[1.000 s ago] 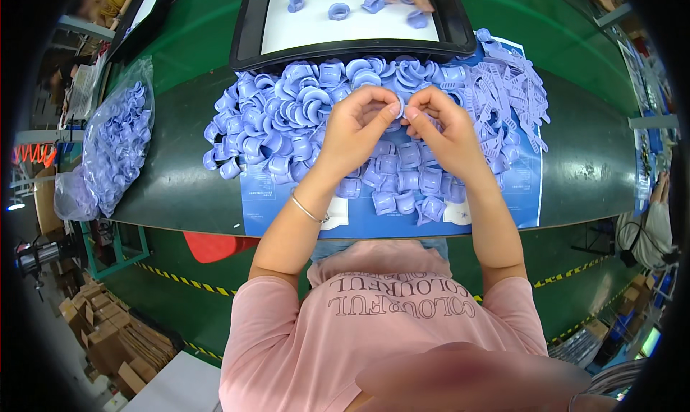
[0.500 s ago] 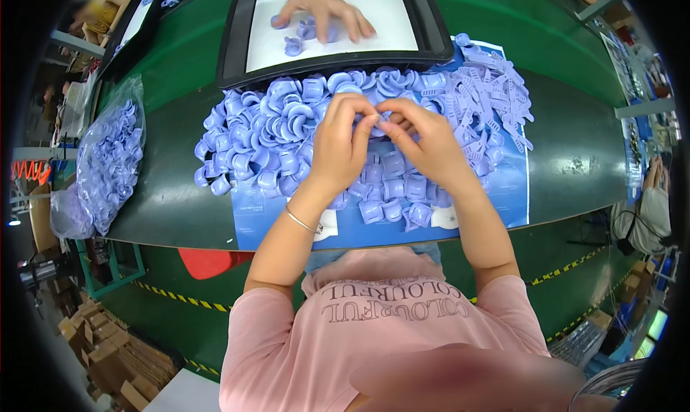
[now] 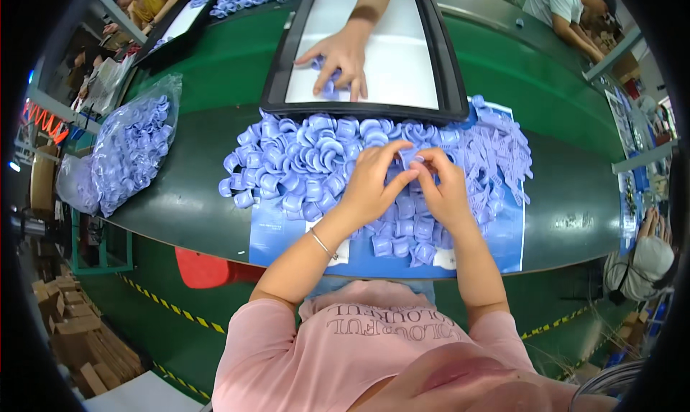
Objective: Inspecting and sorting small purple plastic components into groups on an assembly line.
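Observation:
Just above the heap, my left hand [image 3: 372, 187] and my right hand [image 3: 447, 191] meet fingertip to fingertip. Both pinch a small lavender-blue plastic piece [image 3: 408, 155], mostly covered by the fingers. Glossy curved lavender-blue plastic pieces [image 3: 287, 157] are heaped to the left and behind my hands. On the right lies a pile of flat, slotted plastic straps [image 3: 496, 150] in a paler lavender. Below my hands, nearer the table edge, several curved pieces [image 3: 404, 229] form a smaller group. A blue printed sheet [image 3: 507, 232] shows under the piles.
Beyond the heap stands a black-rimmed tray [image 3: 277, 81] with a white bottom; a co-worker's hand [image 3: 341, 56] covers a few pieces in it. A clear bag [image 3: 136, 142] of similar pieces sits at left. A red stool [image 3: 201, 268] is below the table edge.
The view has shifted, so the table appears lower. My hands stay together at the small piece, fingers slightly changed. The co-worker's hand has gathered the tray pieces closer beneath it.

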Demonstrator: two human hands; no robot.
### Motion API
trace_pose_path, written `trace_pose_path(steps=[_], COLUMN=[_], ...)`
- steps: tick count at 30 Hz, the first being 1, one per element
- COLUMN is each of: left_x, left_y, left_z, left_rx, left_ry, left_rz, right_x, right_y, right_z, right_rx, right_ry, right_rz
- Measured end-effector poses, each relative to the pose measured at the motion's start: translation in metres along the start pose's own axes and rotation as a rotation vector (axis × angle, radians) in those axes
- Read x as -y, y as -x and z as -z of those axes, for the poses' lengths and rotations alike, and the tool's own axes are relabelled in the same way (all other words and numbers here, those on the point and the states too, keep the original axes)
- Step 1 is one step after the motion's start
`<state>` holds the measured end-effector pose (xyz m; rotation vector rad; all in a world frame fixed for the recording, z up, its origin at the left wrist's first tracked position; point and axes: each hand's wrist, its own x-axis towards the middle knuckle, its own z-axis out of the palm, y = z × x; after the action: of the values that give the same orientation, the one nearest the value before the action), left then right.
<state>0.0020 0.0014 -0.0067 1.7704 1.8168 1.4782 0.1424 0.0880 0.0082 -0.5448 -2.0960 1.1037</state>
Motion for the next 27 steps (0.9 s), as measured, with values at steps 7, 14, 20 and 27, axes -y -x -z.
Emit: trace_pose_path(steps=[7,14,20,27], left_x=[0.003,-0.025,-0.029,-0.014], left_y=[0.000,0.000,-0.013,-0.005], left_z=[-0.006,0.002,0.001,-0.008], left_rx=[-0.014,0.175,0.155,0.152], left_ry=[0.033,-0.144,-0.160,0.163], left_rz=[-0.064,-0.073,-0.124,0.089], right_x=[0.003,-0.003,-0.006,-0.006], right_y=[-0.002,-0.003,-0.001,-0.008], right_z=[0.004,0.009,0.012,0.012], right_rx=[-0.146,-0.266,-0.390,-0.317], right_ry=[0.166,0.254,0.099,0.128], right_rz=[0.108,0.259,0.024,-0.025])
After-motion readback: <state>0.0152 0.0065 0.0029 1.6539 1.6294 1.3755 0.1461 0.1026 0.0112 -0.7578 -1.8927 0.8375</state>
